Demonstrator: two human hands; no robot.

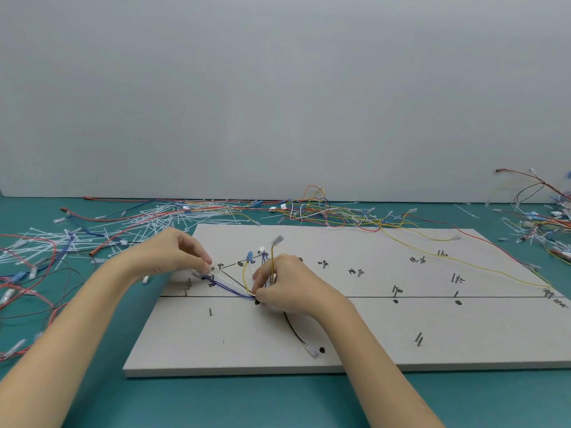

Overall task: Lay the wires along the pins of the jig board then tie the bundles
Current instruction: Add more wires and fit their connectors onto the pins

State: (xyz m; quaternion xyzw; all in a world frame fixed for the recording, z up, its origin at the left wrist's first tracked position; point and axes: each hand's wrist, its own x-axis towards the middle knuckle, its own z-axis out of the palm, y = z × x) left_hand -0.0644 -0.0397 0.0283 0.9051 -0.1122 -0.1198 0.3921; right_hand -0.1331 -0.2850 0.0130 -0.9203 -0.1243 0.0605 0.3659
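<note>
Nearest to me, a black wire (293, 327) trails loose from under my right hand (285, 284) toward the front of the jig board (247, 344), its clear terminal lying flat beside a black dot; I judge it could snag on my wrist and drag the bundle off its route if I shift carelessly. My right hand is curled tight, pinching the gathered wires (234, 288) just above the drawn line, where the blue, white and yellow strands meet, while a yellow wire with a clear terminal stands up between its fingers. My left hand (177, 253) pinches the other end of the white and blue strands near the pins (188, 284) at the board's left. The risk I see is slack: if either pinch eases before a tie goes on, the strands may spring off the pins, and the thin ones could cross or slip out of the group. A long yellow wire (482, 267) runs unfastened toward the board's right edge and looks easy to pull off its mark. Farther back, on the bench (92, 381), lie scattered cable ties (102, 233) and loose wires in tangles. I see no containers anywhere; everything lies open on the bench.
</note>
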